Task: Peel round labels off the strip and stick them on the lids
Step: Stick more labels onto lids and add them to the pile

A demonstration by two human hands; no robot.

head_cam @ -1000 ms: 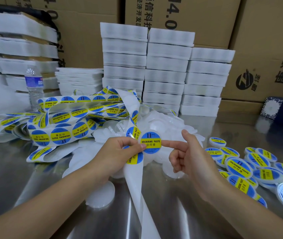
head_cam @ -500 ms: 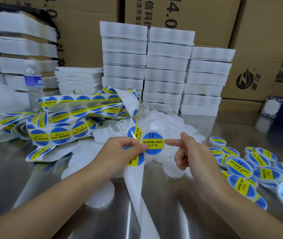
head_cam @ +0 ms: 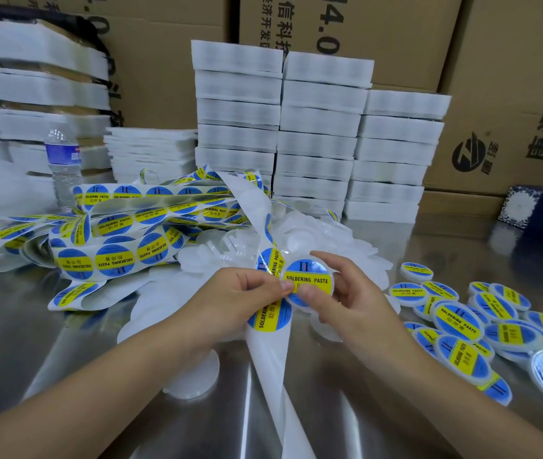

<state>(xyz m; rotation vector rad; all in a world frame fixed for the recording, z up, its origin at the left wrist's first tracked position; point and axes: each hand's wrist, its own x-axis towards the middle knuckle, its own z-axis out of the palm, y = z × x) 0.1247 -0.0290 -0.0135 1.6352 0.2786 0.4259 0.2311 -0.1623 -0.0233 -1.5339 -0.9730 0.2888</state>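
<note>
Left grip pinches strip; right grip pinches lid, lower rim hidden under thumbs.

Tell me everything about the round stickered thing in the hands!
It is a round white plastic-looking lid, held up facing the camera above the shiny table. A glossy blue label with a yellow band reading SOLDERING PASTE covers its top. The right hand grips its rim; the left hand, gripping the strip, thumbs the lid's left edge.

Left grip and right grip are bare, fingernails short and plain; both forearms bare to the frame edge.
</note>
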